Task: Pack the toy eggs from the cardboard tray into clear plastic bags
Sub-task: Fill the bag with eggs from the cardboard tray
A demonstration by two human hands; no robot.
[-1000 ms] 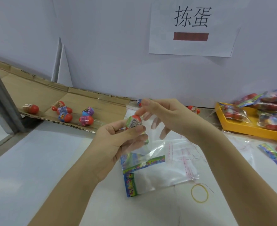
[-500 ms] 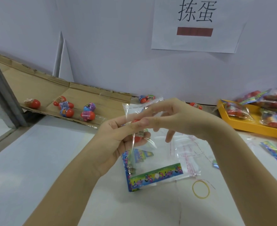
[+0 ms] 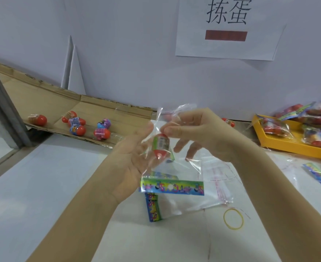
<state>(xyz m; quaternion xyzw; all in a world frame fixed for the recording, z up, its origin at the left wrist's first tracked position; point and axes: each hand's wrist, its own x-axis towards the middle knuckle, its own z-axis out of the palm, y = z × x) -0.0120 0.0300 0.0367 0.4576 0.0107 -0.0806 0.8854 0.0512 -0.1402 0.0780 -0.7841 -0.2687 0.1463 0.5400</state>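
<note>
bag (image 3: 176, 167): clear glossy plastic | tray (image 3: 42, 103): rough matt cardboard

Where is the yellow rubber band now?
The yellow rubber band lies on the white table, lower right in the head view, beside the flat clear plastic bags.

Left hand (image 3: 131, 159), right hand (image 3: 203, 133), forearms — all bare.
</note>
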